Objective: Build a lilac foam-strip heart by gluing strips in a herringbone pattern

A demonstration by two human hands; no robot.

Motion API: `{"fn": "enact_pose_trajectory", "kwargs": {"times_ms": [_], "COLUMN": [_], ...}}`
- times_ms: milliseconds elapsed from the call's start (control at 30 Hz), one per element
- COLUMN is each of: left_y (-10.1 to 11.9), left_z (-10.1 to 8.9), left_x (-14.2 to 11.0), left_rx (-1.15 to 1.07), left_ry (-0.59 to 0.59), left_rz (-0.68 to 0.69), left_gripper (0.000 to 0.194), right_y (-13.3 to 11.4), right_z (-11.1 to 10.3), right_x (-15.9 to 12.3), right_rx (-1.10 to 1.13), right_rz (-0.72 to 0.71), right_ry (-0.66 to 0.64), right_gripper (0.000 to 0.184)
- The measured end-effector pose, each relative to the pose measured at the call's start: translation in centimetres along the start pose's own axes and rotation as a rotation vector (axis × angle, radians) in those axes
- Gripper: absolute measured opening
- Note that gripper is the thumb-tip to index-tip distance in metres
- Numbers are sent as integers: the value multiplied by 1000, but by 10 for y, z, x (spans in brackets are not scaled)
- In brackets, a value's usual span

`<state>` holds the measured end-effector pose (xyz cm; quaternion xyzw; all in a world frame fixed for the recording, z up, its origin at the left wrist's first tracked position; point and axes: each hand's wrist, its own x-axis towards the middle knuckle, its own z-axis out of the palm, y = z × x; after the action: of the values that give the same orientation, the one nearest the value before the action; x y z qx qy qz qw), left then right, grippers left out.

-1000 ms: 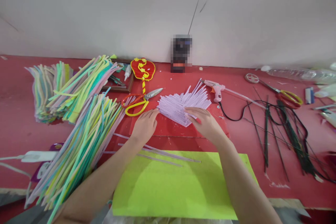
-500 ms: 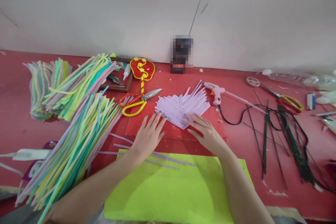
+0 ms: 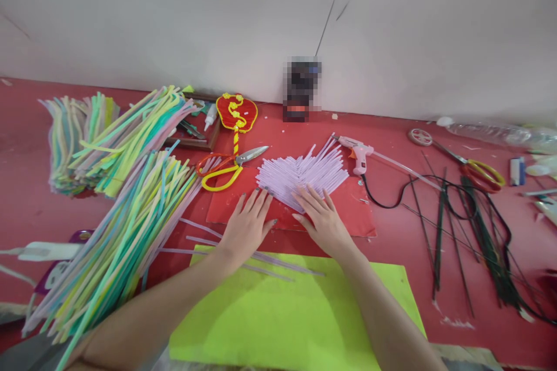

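Note:
A leaf-like chevron of lilac pipe cleaners (image 3: pixel 281 177) lies on a red sheet (image 3: pixel 348 217) in the middle of the table. My left hand (image 3: pixel 247 223) rests flat with fingers spread, its fingertips at the lower left edge of the lilac piece. Fingers apart, my right hand (image 3: pixel 324 221) lies over the lower right part of that piece and hides its lower tip. Neither hand grips anything. Several loose lilac pipe cleaners (image 3: pixel 287 264) lie below my left hand, partly on a lime-green sheet (image 3: pixel 282 319).
Bundles of coloured pipe cleaners (image 3: pixel 126 232) fill the left side. Yellow-and-red-handled scissors (image 3: pixel 221 177) lie beside a red-and-yellow fan-shaped ornament (image 3: pixel 236 113). On the right are a pink glue gun (image 3: pixel 360 153) with a black cord, dark green wires (image 3: pixel 487 243) and another pair of scissors (image 3: pixel 483 173).
My right hand has moved left and slightly up onto the lilac piece, now covering its lower tip. My left hand has hardly moved.

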<state>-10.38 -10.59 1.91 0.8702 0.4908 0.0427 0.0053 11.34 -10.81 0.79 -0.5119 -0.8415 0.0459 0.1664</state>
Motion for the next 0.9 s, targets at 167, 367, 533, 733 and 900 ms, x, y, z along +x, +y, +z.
{"fn": "enact_pose_trajectory", "kwargs": {"times_ms": [167,367,533,733,900], "left_y": [0,-3,-4,-9,-16], "left_z": [1,2,1,5,8], "left_x": [1,3,4,6,8], "left_rx": [0,-5,-23,-39,-61], "left_ry": [9,42,58,94,83], "left_rz": [11,34,48,68,85], "left_gripper": [49,46,45,44,42], "right_y": [-5,-4,-4,-3,-5], "right_z": [6,10,10,10,9], "right_x": [3,5,5,5,5], "right_rx": [-8,-18,-16,-9,-9], "right_rz": [-33,-44,-47,-46,-40], "right_ry": [-32,-33,-35,-34,-31], "right_gripper": [49,48,49,50,48]}}
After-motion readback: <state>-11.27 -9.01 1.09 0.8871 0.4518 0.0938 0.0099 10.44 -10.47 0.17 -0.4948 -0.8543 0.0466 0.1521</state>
